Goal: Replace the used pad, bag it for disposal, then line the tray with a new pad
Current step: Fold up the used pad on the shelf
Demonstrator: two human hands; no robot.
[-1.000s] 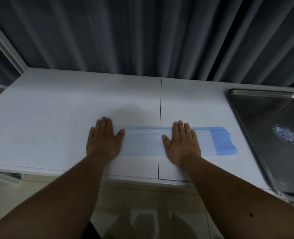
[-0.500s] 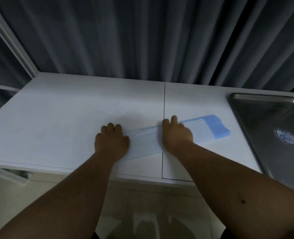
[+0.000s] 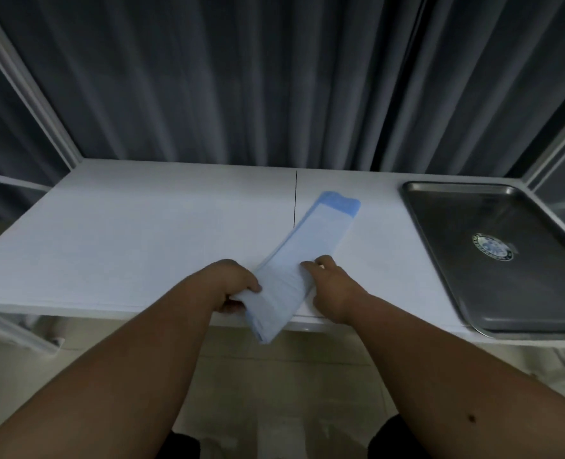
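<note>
A folded pad (image 3: pixel 307 250), a long pale blue strip with a darker blue band at its far end, lies diagonally on the white table (image 3: pixel 142 233). Its near end hangs over the table's front edge. My left hand (image 3: pixel 233 283) grips that near end from the left, thumb on top. My right hand (image 3: pixel 327 283) holds the pad's right side with fingers curled on it. A bare steel tray (image 3: pixel 440 207) with a round blue and white sticker in its middle sits at the right end of the table.
Dark grey curtains (image 3: pixel 274 77) hang right behind the table. White frame posts (image 3: pixel 32 94) stand at both back corners. A seam (image 3: pixel 295 200) splits the tabletop in the middle. A clear plastic bin (image 3: pixel 19 332) shows below the table's left front edge.
The pad lay flat across the table under both open palms. Both hands have since closed on it, swung it to a diagonal and pulled its near end over the front edge.
</note>
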